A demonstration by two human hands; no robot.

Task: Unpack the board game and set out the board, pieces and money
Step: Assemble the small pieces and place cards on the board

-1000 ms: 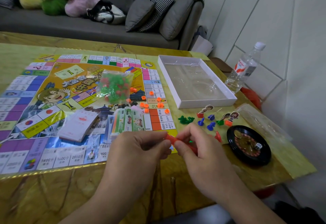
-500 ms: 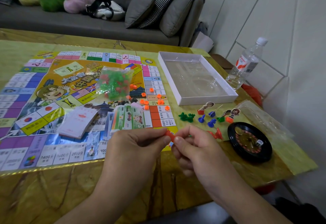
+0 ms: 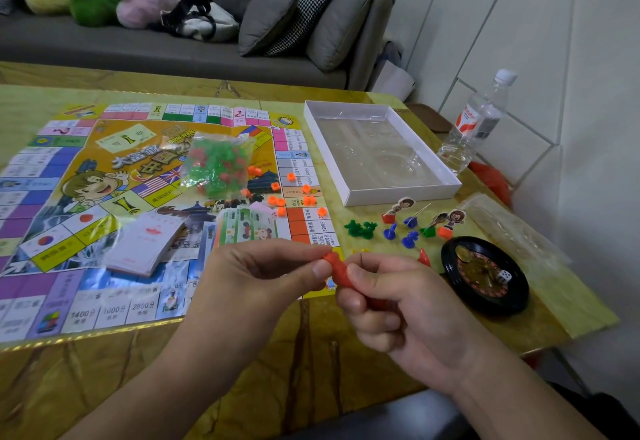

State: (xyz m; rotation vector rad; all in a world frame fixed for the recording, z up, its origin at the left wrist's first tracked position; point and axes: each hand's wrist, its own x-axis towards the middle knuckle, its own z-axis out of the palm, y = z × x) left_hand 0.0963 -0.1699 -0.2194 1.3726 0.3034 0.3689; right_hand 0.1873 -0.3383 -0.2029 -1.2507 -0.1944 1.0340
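- We see a red plastic piece (image 3: 336, 265) held above the near edge of the table (image 3: 242, 363), its long axis running from upper left down to lower right, the upper end toward the board (image 3: 104, 197).
- It is small, glossy and bright red, lumpy in outline; its lower part is hidden inside the right hand, so its full shape may be a pawn, but we cannot be sure.
- Our left hand (image 3: 256, 280) pinches the upper end between thumb and forefinger; our right hand (image 3: 398, 304) grips the lower end with thumb on top and fingers curled beneath.
- The piece sits between the two hands, both raised off the table, just above the board's near right corner.
- On the board lie a clear bag of green and red pieces (image 3: 216, 165), scattered orange cubes (image 3: 277, 201), a card deck (image 3: 145, 245) and a stack of money (image 3: 247, 228).
- To the right stand green pawns (image 3: 360, 229), blue pawns (image 3: 401, 233), character standees (image 3: 398, 209), a roulette wheel (image 3: 485, 275) with a die, and the open white box (image 3: 377, 152).
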